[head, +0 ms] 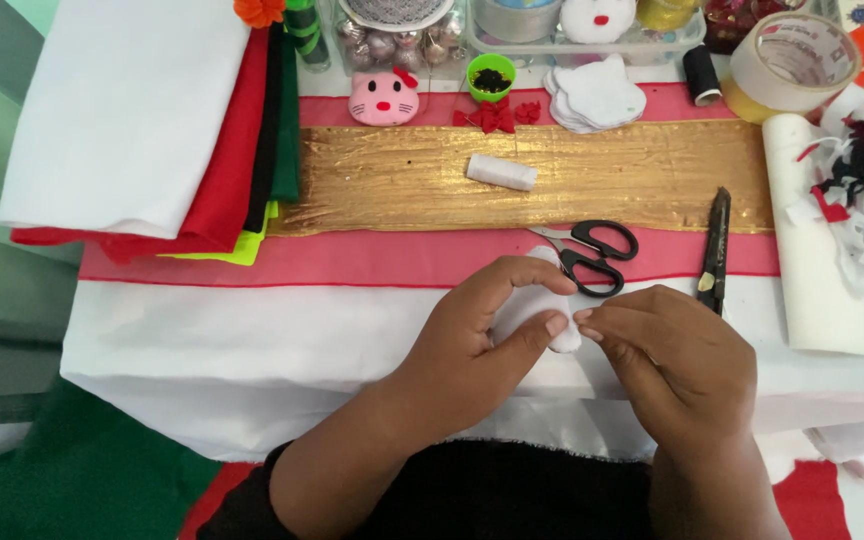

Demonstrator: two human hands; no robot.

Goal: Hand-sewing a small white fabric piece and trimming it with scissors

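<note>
Head view: a table [252, 340] draped in white cloth is seen, with a pink strip and a crinkled gold band [402, 180] running across it. A stack of folded felt [152, 130] in white, red, black, green and yellow lies at the left edge. At the right edge a white sheet [832, 300] carries red, black and white scraps. Along the far edge stand a tape roll [787, 60], cat-shaped white cutouts [597, 95], a pink plush cat face [383, 97] and a green cup [491, 77]. Black-handled scissors [592, 255] and a dark craft knife [717, 250] lie near the middle. At the near edge, a small white felt piece [542, 310], soft and rounded, is cupped by the left hand [482, 330], thumb and forefinger closed around it. The right hand [672, 370] is pinched at its edge. The seam is probably best handled with the piece held firmly and the pinch kept close to the edge.
</note>
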